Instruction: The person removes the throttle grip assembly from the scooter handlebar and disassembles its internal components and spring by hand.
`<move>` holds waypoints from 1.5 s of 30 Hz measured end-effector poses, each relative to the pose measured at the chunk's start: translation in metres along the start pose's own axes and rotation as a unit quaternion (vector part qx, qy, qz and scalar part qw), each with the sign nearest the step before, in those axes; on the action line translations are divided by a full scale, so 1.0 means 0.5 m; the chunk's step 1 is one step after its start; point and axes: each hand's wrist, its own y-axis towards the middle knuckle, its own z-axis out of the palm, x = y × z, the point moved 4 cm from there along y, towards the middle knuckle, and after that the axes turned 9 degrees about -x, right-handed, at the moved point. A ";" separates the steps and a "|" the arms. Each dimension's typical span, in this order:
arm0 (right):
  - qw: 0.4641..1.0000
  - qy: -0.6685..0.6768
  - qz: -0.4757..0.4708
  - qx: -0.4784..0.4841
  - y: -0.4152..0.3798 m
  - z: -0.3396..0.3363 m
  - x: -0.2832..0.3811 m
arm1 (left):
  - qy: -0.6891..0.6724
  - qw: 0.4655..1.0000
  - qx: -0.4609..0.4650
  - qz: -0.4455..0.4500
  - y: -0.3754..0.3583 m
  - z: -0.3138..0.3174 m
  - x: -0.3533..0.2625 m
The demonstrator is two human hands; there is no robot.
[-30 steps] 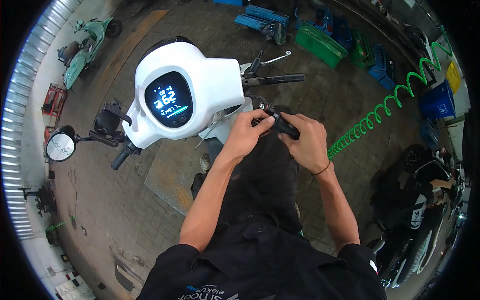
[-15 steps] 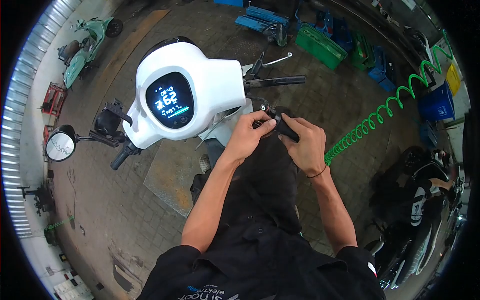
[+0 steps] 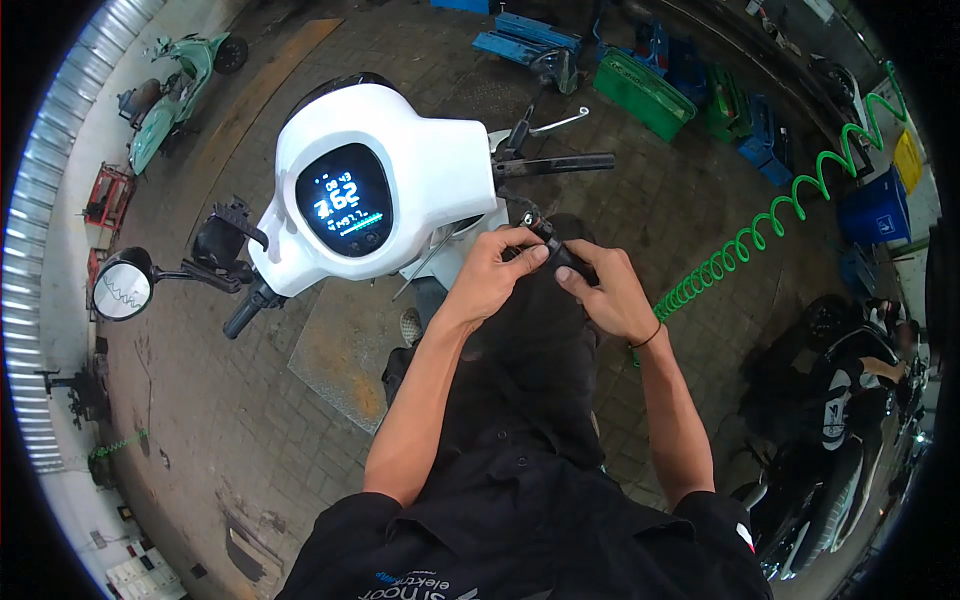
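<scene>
Both my hands hold a black handlebar throttle grip [image 3: 558, 256] in front of my lap. The fingertips of my left hand [image 3: 492, 275] pinch its upper end, where a small fitting and a thin wire show. Around the lower end closes my right hand [image 3: 618, 292], its thumb lying along the near side; the fingers behind are partly hidden. Just beyond stands a white scooter handlebar cover [image 3: 430, 160] with a lit display [image 3: 345, 200]. From its right side sticks out a black bar [image 3: 560, 164] with a silver brake lever [image 3: 560, 122].
A coiled green hose [image 3: 745, 245] stretches past my right side. Green [image 3: 640, 92] and blue toolboxes [image 3: 525, 38] lie on the paved floor ahead. To the left is the scooter's mirror [image 3: 123, 285]. A person bends by a dark motorcycle [image 3: 840, 480] at right.
My right hand has turned and shifted its hold on the throttle grip, the thumb now resting across the near side. My left hand stays at the upper end.
</scene>
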 end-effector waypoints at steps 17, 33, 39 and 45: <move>0.992 0.071 0.060 0.084 0.010 0.004 -0.004 | 0.064 0.997 0.030 0.034 -0.002 -0.013 -0.013; 0.998 0.043 -0.010 0.049 0.001 -0.001 -0.025 | 0.067 0.996 0.055 0.016 -0.011 -0.019 -0.006; 0.997 0.073 0.021 0.025 -0.005 0.003 -0.042 | 0.054 0.997 0.055 0.012 -0.010 -0.017 -0.008; 0.999 0.045 0.020 0.022 -0.006 0.001 -0.027 | 0.036 0.998 0.042 0.005 -0.006 -0.010 -0.002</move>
